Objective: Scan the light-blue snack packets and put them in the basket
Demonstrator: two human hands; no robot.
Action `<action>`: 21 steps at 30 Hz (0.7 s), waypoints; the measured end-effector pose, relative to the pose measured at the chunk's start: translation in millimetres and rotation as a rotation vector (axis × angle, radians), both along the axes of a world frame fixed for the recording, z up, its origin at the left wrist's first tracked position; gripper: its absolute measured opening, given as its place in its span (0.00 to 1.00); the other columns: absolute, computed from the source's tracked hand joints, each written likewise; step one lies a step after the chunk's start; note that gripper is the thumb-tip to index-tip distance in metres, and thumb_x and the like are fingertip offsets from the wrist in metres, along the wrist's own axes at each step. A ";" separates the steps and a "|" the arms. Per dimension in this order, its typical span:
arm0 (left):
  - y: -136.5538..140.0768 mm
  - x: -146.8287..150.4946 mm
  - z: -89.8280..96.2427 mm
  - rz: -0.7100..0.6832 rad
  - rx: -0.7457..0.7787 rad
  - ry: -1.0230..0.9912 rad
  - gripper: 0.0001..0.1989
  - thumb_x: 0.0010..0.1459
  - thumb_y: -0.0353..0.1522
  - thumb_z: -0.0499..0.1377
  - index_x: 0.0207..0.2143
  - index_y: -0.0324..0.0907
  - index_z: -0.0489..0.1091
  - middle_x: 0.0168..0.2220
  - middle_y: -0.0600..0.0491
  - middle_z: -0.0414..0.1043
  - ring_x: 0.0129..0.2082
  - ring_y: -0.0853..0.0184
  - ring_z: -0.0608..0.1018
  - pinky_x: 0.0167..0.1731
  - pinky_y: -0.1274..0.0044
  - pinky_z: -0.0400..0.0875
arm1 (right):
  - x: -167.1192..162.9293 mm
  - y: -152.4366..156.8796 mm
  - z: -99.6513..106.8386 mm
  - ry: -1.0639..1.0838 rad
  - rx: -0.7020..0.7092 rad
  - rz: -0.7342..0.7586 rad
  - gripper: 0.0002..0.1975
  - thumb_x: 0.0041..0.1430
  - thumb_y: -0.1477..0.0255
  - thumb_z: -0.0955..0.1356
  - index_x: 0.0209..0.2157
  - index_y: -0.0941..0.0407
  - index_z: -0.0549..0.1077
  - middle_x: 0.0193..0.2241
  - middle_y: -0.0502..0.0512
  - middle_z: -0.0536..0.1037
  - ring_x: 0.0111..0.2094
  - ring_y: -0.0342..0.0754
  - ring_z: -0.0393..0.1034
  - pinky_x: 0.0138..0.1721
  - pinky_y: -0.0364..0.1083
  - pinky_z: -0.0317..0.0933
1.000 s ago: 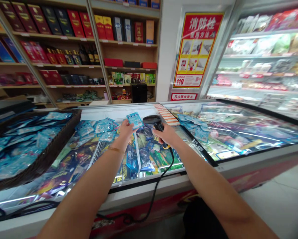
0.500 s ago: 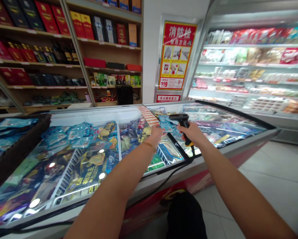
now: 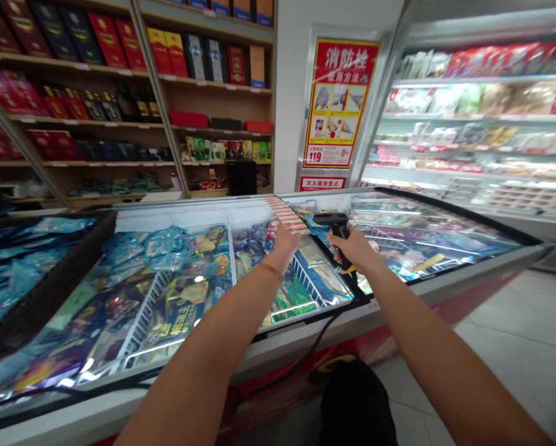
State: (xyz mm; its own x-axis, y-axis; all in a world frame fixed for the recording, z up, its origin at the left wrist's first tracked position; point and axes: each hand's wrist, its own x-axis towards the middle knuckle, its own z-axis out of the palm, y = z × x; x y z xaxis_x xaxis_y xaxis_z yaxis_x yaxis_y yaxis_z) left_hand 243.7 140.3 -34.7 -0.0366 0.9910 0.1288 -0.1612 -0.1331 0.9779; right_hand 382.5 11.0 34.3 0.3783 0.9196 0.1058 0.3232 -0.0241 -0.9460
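Bright, glare on glass (image 3: 178, 300); edges stretched, blurred

Chest freezer (image 3: 278, 351), foremost; on its glass top, left to right: tray (image 3: 57, 303) with packets (image 3: 59, 226) inside, loose packet heap (image 3: 164, 243) just beside it, then, well apart, a strip (image 3: 285, 212) laid along the middle. Scanner (image 3: 329, 218), in the right fingers (image 3: 341, 242), above the top, right of the strip. Behind the freezer: shelving (image 3: 213, 99) at left, wall poster (image 3: 340, 102) centre, refrigerated display (image 3: 468, 37) at right.
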 end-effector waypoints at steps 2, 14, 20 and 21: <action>8.0 -46.3 7.2 0.137 -0.011 0.053 0.17 0.45 0.21 0.65 0.36 0.44 0.66 0.39 0.48 0.77 0.47 0.56 0.81 0.51 0.65 0.72 | -20.4 12.3 -4.6 -0.002 0.005 0.053 0.10 0.61 0.75 0.72 0.32 0.55 0.66 0.19 0.44 0.72 0.13 0.41 0.65 0.15 0.41 0.59; 3.2 -294.1 34.6 0.710 -0.004 0.971 0.22 0.58 0.25 0.58 0.55 0.37 0.69 0.63 0.28 0.68 0.69 0.40 0.62 0.66 0.50 0.52 | -147.7 57.4 0.3 0.079 0.015 0.307 0.10 0.61 0.73 0.73 0.34 0.54 0.67 0.20 0.43 0.72 0.13 0.40 0.66 0.15 0.39 0.58; 6.6 -312.3 14.5 0.726 -0.119 1.055 0.22 0.56 0.25 0.56 0.54 0.35 0.73 0.63 0.27 0.68 0.69 0.38 0.61 0.64 0.45 0.53 | -151.2 49.0 -13.1 0.112 -0.045 0.290 0.09 0.62 0.75 0.72 0.33 0.54 0.66 0.19 0.42 0.70 0.13 0.39 0.64 0.16 0.40 0.58; 7.1 -313.4 13.8 0.730 -0.128 1.053 0.22 0.56 0.27 0.57 0.53 0.35 0.74 0.62 0.27 0.69 0.68 0.37 0.63 0.63 0.45 0.54 | -148.5 48.3 -16.0 0.110 -0.051 0.291 0.09 0.62 0.75 0.71 0.33 0.54 0.65 0.19 0.42 0.70 0.13 0.40 0.64 0.15 0.40 0.58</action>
State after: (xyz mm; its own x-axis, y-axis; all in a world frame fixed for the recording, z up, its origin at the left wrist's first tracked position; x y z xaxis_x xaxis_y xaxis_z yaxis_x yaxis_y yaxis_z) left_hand -69.7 147.3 -20.9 -0.5117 0.7921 0.3327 0.7625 0.2403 0.6007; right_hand 234.0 59.2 18.3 0.1048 0.9941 0.0295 0.2189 0.0058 -0.9757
